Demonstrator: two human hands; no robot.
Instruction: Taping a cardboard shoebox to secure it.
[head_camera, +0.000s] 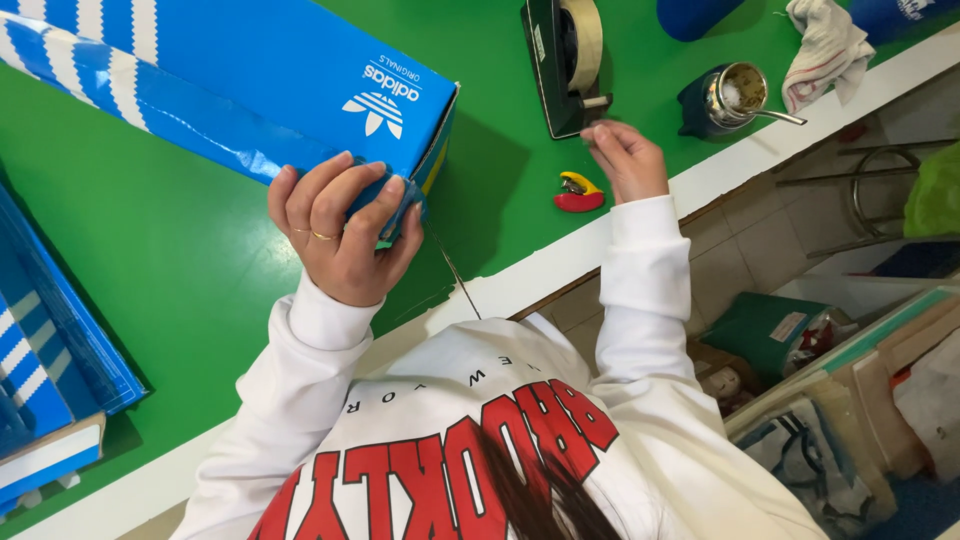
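Wrapping looks part done: our left hand (345, 225) clamps blue paper (395, 205) on the shoebox (250, 60) corner; our right hand (625, 160) pinches tape at the dispenser (565, 65), none stuck yet.

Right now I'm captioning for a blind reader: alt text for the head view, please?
The left hand presses a corner of a blue shoe box on a green table, while the right hand pulls tape from a black tape dispenser.

Open green table (200, 230) between box (250, 70) and dispenser (565, 65); stapler (579, 192), cup (725, 98) crowd right edge.
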